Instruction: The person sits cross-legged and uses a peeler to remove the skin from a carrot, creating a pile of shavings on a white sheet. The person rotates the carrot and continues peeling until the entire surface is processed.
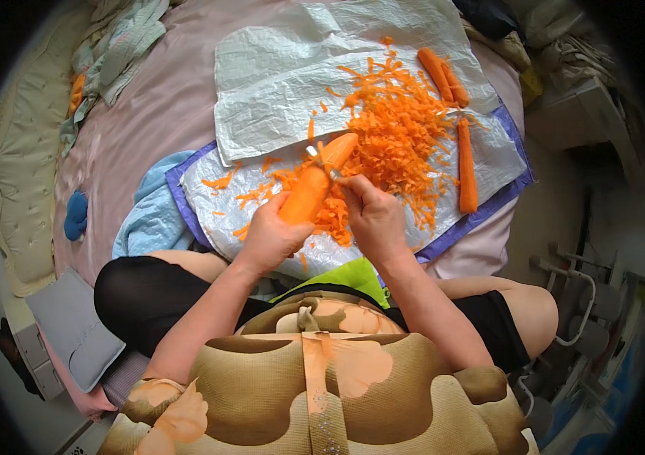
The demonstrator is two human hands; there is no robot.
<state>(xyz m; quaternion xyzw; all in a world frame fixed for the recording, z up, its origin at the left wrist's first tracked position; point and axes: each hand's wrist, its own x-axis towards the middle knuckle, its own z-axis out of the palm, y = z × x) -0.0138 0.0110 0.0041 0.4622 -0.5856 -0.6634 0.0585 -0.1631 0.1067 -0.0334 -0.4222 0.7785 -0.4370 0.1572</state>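
Observation:
My left hand (272, 236) grips the thick lower end of a large carrot (309, 190), which tilts up and to the right. In my right hand (372, 211) is a metal peeler (322, 161), its blade lying across the carrot's upper part. A big heap of orange carrot shavings (399, 133) spreads beside and beyond the carrot. It lies on a white woven plastic sheet (265, 114) with purple edges. Right of the heap lies a peeled-looking carrot (467, 170), and above it are more carrot pieces (437, 73) lying close together.
The sheet rests on a pink bedspread (112, 165). Left of it are a light blue cloth (154, 205) and a small dark blue object (76, 215). A grey pillow (80, 330) lies at the lower left. Folded clothes (123, 48) are piled at the upper left. Metal-framed furniture (578, 307) stands at the right.

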